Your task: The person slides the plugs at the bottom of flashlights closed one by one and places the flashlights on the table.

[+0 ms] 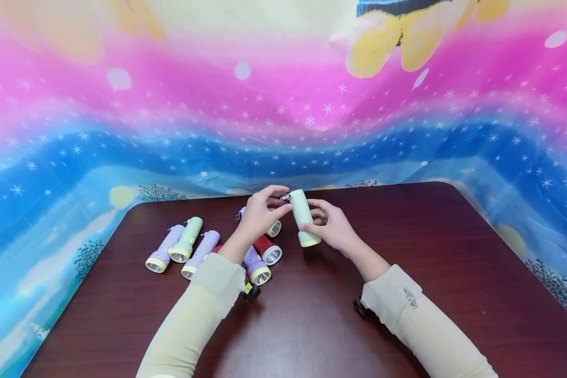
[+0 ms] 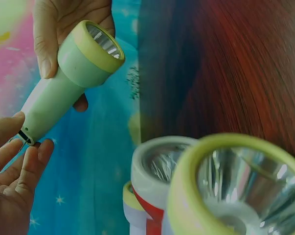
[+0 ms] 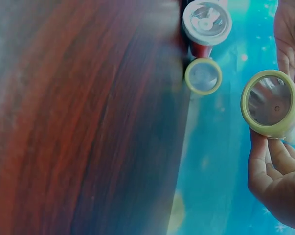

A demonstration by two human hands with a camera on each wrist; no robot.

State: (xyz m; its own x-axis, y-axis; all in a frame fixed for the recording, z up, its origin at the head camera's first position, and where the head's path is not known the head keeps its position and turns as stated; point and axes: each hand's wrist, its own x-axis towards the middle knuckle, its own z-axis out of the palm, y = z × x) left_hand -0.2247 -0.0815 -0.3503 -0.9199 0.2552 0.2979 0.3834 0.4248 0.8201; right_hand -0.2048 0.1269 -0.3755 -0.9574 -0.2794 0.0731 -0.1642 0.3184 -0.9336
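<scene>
My right hand [image 1: 333,226] grips a pale green flashlight [image 1: 302,215] with a yellow rim, held tilted above the table with its lens end down. Two metal plug prongs [image 2: 25,143] stick out from its tail. The thumb and fingers of my left hand [image 1: 260,210] close around this tail end and the prongs. Seen from the right wrist, the round lens [image 3: 270,100] faces the camera, unlit. Behind and below my left hand lie a red flashlight [image 1: 267,249] and a purple one [image 1: 256,266], partly hidden by the arm.
On the left of the dark wooden table [image 1: 312,315] lie more flashlights: a purple one [image 1: 165,249], a green one [image 1: 186,240] and another purple one [image 1: 203,252]. One more lens [image 1: 274,228] shows beside my left wrist. A patterned curtain [image 1: 283,131] hangs behind the table.
</scene>
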